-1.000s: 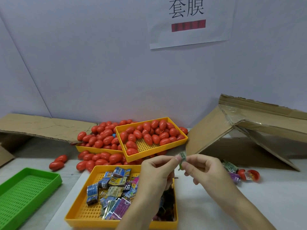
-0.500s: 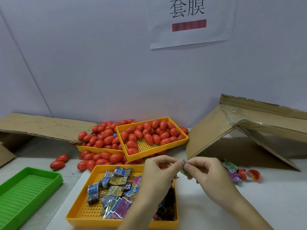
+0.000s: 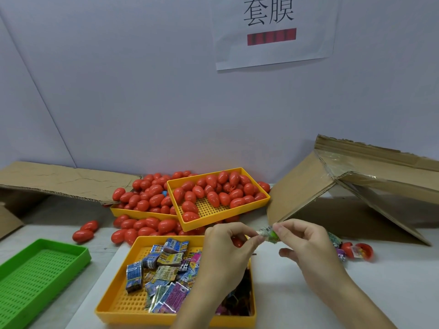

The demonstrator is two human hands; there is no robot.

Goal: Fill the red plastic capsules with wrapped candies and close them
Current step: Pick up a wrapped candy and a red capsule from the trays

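Candy tray lies before two capsule trays, grid tray to its left

"套膜" on wall paper sign

Two bare hands, no gloves.
Left hand and right hand with forearms uncovered to the frame's lower edge; no sleeves, rings, or watch in sight; short, plain nails.

A green tray lies at left — cardboard flaps and a wall sign behind.
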